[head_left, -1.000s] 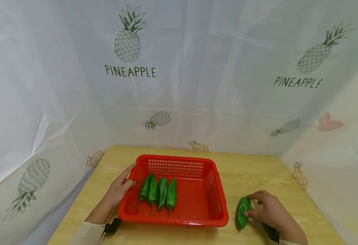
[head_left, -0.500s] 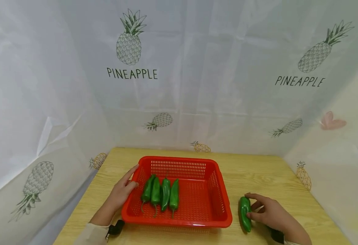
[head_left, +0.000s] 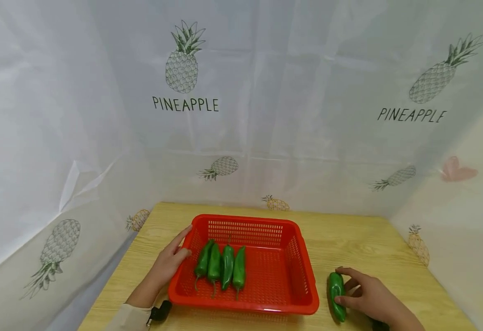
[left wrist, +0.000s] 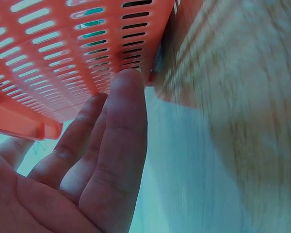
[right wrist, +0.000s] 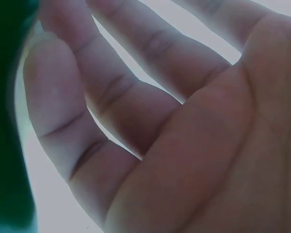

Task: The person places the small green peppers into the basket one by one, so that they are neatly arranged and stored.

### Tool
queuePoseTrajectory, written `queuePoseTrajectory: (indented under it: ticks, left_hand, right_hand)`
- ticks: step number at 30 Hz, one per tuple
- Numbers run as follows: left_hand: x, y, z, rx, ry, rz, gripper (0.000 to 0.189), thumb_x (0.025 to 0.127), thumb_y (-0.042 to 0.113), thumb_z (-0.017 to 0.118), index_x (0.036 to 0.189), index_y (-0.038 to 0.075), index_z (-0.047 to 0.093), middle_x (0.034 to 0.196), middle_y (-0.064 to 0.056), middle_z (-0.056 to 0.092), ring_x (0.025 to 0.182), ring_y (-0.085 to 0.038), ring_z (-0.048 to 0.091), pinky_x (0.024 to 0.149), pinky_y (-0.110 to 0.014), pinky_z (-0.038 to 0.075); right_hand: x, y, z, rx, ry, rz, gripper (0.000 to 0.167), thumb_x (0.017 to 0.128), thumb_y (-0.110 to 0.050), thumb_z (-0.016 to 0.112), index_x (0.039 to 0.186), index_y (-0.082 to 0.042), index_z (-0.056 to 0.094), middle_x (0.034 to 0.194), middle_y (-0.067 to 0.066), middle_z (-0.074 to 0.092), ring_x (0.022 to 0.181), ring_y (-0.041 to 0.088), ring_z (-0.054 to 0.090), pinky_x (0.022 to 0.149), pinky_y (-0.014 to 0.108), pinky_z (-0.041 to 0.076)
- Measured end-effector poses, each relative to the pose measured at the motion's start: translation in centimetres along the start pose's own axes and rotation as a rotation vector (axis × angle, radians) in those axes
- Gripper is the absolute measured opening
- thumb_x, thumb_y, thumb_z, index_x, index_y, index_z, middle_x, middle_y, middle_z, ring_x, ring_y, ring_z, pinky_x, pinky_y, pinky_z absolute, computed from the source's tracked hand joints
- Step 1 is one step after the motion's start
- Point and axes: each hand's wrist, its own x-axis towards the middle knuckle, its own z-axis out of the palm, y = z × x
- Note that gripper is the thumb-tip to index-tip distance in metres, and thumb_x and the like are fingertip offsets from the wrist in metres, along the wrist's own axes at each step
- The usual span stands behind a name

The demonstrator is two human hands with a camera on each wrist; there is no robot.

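Note:
A red plastic basket (head_left: 282,309) with slotted walls sits on the table. Several green peppers (head_left: 239,271) lie side by side in its left half, most with their stems toward the near side. My left hand (head_left: 168,264) holds the basket's left side, thumb over the rim; in the left wrist view its fingers (left wrist: 119,131) reach along the slotted outer wall. Right of the basket, my right hand (head_left: 367,294) pinches a single green pepper (head_left: 336,287) between thumb and fingertips, close over the table. In the right wrist view this pepper is a blurred dark green edge at the left.
The light wood table (head_left: 349,236) carries the basket and the single pepper. A white sheet (head_left: 299,115) printed with pineapples surrounds it at the back and sides. Black wrist devices (head_left: 160,311) show below the hands.
The single pepper has turned in my right hand, its near end swinging to the right. The whole head view has shifted slightly. My left hand stays on the basket.

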Motion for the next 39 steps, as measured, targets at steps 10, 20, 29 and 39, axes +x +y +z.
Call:
queuePoseTrajectory:
  ticks: [10, 20, 29, 39]
  left_hand:
    - [-0.1, 0.3, 0.0, 0.013, 0.029, -0.013, 0.068, 0.101, 0.014, 0.06, 0.161, 0.041, 0.042, 0.116, -0.021, 0.072, 0.091, -0.034, 0.076, 0.069, -0.047, 0.065]
    - [0.1, 0.3, 0.1, 0.019, 0.038, -0.019, 0.068, 0.102, 0.013, 0.059, 0.161, 0.041, 0.042, 0.123, -0.022, 0.07, 0.089, -0.033, 0.076, 0.068, -0.048, 0.065]
    - [-0.1, 0.4, 0.3, 0.006, 0.03, -0.022, 0.068, 0.101, 0.012, 0.058, 0.162, 0.04, 0.042, 0.121, -0.023, 0.07, 0.088, -0.034, 0.076, 0.067, -0.048, 0.065]
    - [-0.2, 0.6, 0.4, 0.014, 0.032, -0.025, 0.069, 0.101, 0.012, 0.057, 0.162, 0.038, 0.041, 0.12, -0.023, 0.07, 0.088, -0.035, 0.076, 0.067, -0.047, 0.065]
  right_hand:
    - [0.3, -0.7, 0.4, 0.013, 0.029, -0.016, 0.082, 0.089, -0.038, 0.086, 0.154, -0.004, 0.05, 0.107, 0.008, 0.069, 0.083, 0.014, 0.07, 0.065, 0.029, 0.057]
    - [0.9, -0.9, 1.0, 0.045, 0.029, -0.033, 0.083, 0.087, -0.037, 0.087, 0.154, -0.005, 0.049, 0.109, 0.012, 0.066, 0.082, 0.016, 0.072, 0.065, 0.029, 0.059]
    - [1.0, -0.9, 1.6, 0.047, 0.034, -0.053, 0.085, 0.086, -0.038, 0.088, 0.154, -0.004, 0.048, 0.106, 0.012, 0.066, 0.077, 0.013, 0.073, 0.066, 0.028, 0.06]
    - [0.7, -1.1, 1.4, 0.071, 0.021, -0.055, 0.08, 0.086, -0.033, 0.089, 0.15, -0.003, 0.05, 0.099, 0.009, 0.069, 0.075, 0.013, 0.073, 0.066, 0.029, 0.059]
